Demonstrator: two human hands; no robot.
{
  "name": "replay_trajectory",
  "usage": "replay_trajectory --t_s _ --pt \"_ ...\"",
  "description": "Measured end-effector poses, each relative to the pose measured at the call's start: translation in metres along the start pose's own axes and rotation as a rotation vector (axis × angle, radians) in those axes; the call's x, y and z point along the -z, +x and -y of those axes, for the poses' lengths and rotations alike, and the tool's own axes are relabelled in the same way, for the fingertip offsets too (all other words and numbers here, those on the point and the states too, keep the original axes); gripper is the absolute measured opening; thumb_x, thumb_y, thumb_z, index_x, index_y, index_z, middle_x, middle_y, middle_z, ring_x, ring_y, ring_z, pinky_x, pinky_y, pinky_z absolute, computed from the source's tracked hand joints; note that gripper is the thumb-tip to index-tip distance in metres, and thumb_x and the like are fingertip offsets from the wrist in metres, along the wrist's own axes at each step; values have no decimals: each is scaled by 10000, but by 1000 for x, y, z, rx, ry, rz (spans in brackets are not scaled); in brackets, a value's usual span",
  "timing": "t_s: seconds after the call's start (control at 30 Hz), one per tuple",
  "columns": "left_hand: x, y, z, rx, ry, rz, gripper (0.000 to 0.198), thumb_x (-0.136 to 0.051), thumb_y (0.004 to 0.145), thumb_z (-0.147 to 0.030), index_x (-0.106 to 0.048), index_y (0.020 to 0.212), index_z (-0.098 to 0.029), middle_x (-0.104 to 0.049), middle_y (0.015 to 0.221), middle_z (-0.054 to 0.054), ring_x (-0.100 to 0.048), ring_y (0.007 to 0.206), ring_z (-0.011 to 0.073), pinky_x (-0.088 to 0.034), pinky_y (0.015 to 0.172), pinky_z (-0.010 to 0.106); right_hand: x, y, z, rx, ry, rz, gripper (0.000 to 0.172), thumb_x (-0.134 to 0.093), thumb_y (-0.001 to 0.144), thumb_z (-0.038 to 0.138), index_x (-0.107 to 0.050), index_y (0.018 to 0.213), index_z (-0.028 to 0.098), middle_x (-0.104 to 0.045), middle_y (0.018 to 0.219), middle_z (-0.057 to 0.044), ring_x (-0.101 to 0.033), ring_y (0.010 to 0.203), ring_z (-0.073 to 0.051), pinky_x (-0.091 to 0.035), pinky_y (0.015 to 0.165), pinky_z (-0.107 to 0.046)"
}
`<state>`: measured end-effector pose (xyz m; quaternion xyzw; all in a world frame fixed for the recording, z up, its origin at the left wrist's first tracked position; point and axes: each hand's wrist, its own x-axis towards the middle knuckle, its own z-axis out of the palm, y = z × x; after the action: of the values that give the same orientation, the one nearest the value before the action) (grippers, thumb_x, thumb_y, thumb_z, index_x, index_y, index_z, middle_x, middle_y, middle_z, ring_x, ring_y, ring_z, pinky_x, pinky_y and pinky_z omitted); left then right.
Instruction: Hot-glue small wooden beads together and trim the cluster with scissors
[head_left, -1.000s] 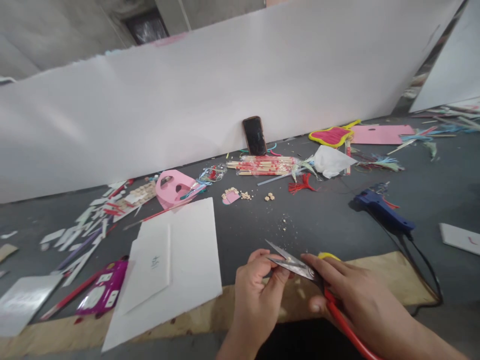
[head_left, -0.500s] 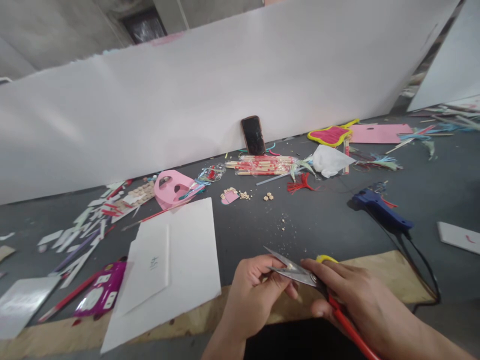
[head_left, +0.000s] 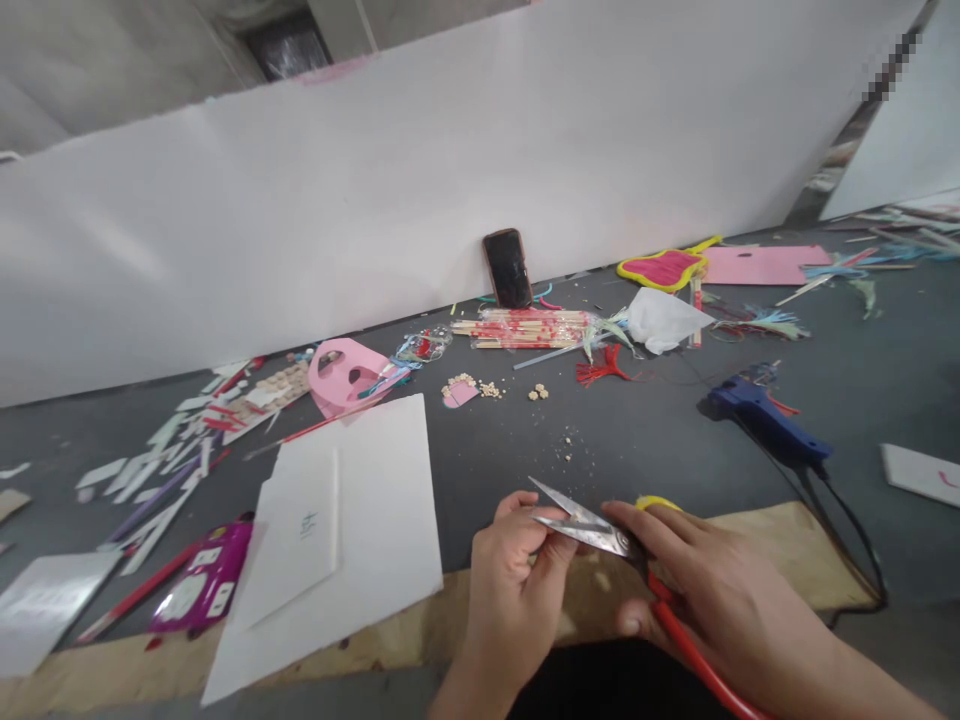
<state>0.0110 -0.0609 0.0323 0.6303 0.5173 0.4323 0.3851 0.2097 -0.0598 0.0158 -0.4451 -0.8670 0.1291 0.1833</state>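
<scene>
My right hand (head_left: 724, 585) grips a pair of red-handled scissors (head_left: 604, 537), their blades parted and pointing left over the table's near edge. My left hand (head_left: 514, 585) is closed, thumb and fingertips pinched at the blades; whatever they hold is too small or hidden to name. Beyond the scissors, tiny pale crumbs (head_left: 568, 457) are scattered on the dark table. Farther back lie a few small beige pieces (head_left: 538, 393), a loose pile of smaller beige bits (head_left: 491, 390) and a pink card piece (head_left: 460, 394) with more bits along its edge.
White sheets (head_left: 382, 520) lie left of my hands, beside a purple packet (head_left: 204, 580). A blue glue gun (head_left: 769, 418) with a black cord rests at right. Behind are wrapped sticks (head_left: 529, 329), a phone (head_left: 508, 268) leaning on the white partition (head_left: 450, 170), and a pink cutout (head_left: 345, 375).
The small pale piece seen between the blades is no longer visible there. My left hand has turned slightly more upright, and the scissors have shifted a little.
</scene>
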Motion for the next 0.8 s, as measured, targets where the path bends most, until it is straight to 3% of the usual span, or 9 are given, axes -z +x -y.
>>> replay_trajectory --t_s 0.2,0.37,0.6,0.8 --pt "11 6 -4 214 -316 223 232 -611 794 -221 -738 609 -165 -707 665 55 -641 692 189 -479 674 271 10 3 1 69 -12 16 592 -601 795 563 -548 1217 152 -672 930 -128 -663 795 -252 -532 624 -330" --pt "10 10 8 263 -502 347 305 -709 691 -396 -722 487 -169 -664 506 67 -616 558 197 -476 621 304 15 5 3 129 5 2 520 -544 848 539 -573 1169 130 -694 897 -129 -678 720 -234 -540 589 -314" --pt "6 6 3 313 -571 231 342 -711 710 -447 -703 530 -156 -649 492 55 -611 516 172 -496 587 288 7 1 3 92 47 4 346 -470 911 387 -554 1159 161 -709 826 -85 -681 654 -210 -519 548 -275" --pt "5 0 -4 268 -286 146 272 -550 875 -334 -710 770 -141 -699 728 67 -644 709 174 -483 673 255 6 5 5 9 35 52 359 -405 943 446 -580 1093 171 -721 782 -76 -699 645 -212 -528 548 -273"
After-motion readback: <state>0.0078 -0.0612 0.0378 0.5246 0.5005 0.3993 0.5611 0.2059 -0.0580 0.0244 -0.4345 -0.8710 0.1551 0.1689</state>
